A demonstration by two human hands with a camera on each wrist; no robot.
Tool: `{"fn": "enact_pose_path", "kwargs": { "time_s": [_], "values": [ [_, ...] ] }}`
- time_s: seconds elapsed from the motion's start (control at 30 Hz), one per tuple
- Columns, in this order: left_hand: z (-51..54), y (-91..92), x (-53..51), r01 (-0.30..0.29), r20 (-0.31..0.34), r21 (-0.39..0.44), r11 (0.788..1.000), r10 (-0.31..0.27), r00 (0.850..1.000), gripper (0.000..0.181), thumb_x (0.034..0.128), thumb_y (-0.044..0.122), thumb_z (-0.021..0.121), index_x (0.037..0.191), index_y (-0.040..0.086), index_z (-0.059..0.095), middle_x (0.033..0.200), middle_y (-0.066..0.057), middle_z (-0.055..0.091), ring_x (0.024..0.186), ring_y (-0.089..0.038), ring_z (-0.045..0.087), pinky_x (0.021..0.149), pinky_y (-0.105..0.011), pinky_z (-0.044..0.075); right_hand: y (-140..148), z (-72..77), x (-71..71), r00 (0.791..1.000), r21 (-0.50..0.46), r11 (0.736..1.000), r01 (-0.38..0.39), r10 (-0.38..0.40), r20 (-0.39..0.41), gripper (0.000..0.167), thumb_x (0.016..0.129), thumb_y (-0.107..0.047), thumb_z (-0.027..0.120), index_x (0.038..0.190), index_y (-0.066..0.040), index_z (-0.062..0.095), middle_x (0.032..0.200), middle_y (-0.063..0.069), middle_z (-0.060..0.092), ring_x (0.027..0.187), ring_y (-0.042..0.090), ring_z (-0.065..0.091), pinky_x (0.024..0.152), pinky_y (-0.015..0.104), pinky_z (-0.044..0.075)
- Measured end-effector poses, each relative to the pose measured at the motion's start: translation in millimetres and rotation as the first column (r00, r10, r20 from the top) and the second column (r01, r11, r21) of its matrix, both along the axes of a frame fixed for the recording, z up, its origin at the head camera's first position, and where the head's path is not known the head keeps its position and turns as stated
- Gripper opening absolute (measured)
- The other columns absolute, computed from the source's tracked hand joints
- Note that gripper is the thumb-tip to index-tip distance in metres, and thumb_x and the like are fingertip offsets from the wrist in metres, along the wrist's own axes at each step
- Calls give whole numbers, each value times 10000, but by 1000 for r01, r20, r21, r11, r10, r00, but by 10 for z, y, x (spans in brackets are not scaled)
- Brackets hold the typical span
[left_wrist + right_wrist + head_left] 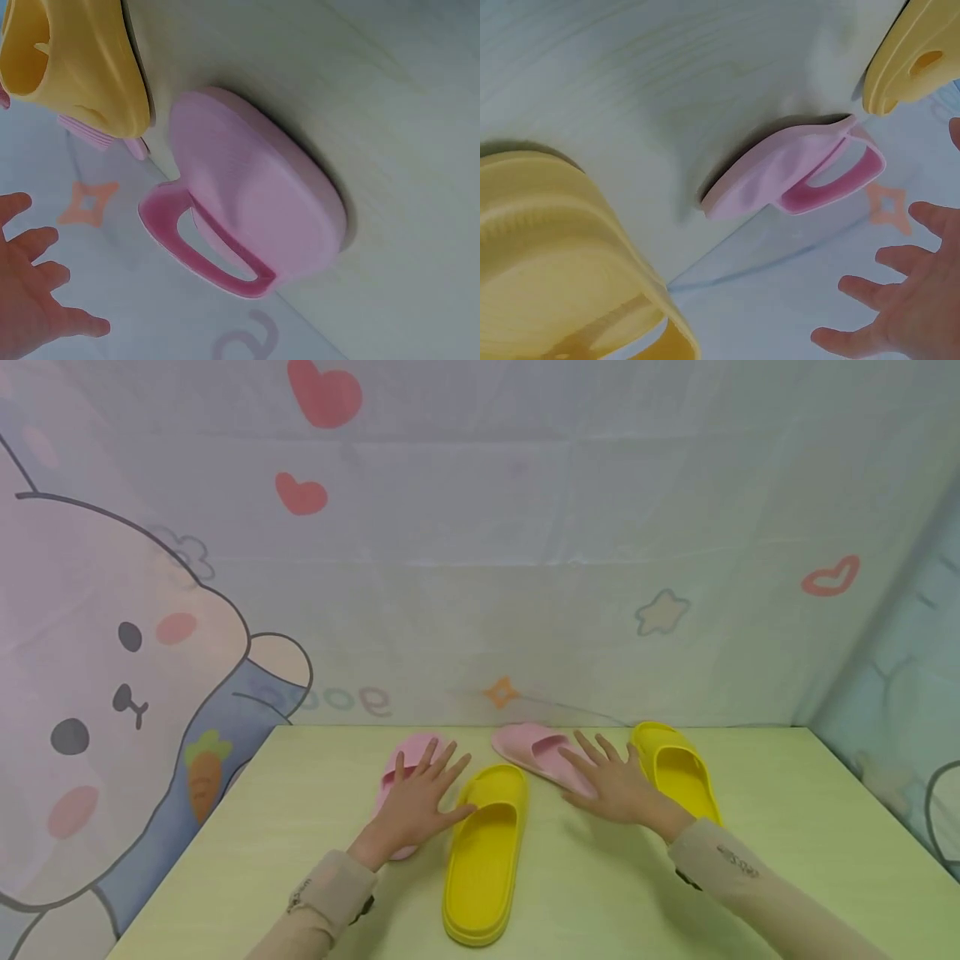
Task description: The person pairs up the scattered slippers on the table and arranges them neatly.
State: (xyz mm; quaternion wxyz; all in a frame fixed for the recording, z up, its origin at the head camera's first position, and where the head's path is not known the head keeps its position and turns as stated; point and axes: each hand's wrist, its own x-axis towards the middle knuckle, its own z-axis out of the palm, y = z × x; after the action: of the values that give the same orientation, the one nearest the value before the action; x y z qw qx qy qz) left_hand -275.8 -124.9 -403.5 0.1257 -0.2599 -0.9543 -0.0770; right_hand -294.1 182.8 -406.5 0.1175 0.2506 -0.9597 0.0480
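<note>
My left hand (415, 804), fingers spread, hovers over a pink slipper (411, 749) at the left and holds nothing. Just right of that hand lies a yellow slipper (483, 868), its toe pointing to the back. My right hand (617, 782) is also spread, above the heel part of a second pink slipper (525, 743) that lies slanted near the back edge. A second yellow slipper (678, 768) sits right of this hand, partly behind the wrist. In the wrist views the left hand (37, 292) and right hand (907, 292) show extended fingers, apart from the slippers.
The slippers rest on a pale yellow-green table (787, 843). Behind it hangs a light cloth backdrop (480, 527) printed with hearts, stars and a large cartoon animal on the left. Another patterned cloth (915, 718) hangs along the right side.
</note>
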Motion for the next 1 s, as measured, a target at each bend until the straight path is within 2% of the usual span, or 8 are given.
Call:
{"fn": "enact_pose_path", "kwargs": {
  "time_s": [0.43,0.77,1.0],
  "values": [
    [46,-68,-37,10,11,4,1000,-10,1000,650,849,550,446,1388,211,317,1463,-65,272,1382,-279,142,1017,-654,91,31,53,-165,998,-45,997,-65,64,-22,582,845,-406,539,1352,-169,381,1431,130,322,1247,405,352,908,712,202],
    [97,-132,-93,39,-7,44,998,-39,999,594,871,495,455,1366,178,367,1436,-59,329,1369,-269,199,1020,-644,119,14,79,-239,994,-57,994,-98,94,-61,496,854,-360,554,1300,-171,450,1391,134,386,1214,369,401,905,679,239],
    [120,-200,-133,44,-17,85,995,-43,999,552,874,441,487,1332,139,423,1406,-72,380,1346,-290,255,1013,-648,132,-63,146,-301,992,-62,991,-120,117,-51,464,854,-314,565,1274,-137,481,1360,138,430,1206,355,425,900,682,248]
  ]
}}
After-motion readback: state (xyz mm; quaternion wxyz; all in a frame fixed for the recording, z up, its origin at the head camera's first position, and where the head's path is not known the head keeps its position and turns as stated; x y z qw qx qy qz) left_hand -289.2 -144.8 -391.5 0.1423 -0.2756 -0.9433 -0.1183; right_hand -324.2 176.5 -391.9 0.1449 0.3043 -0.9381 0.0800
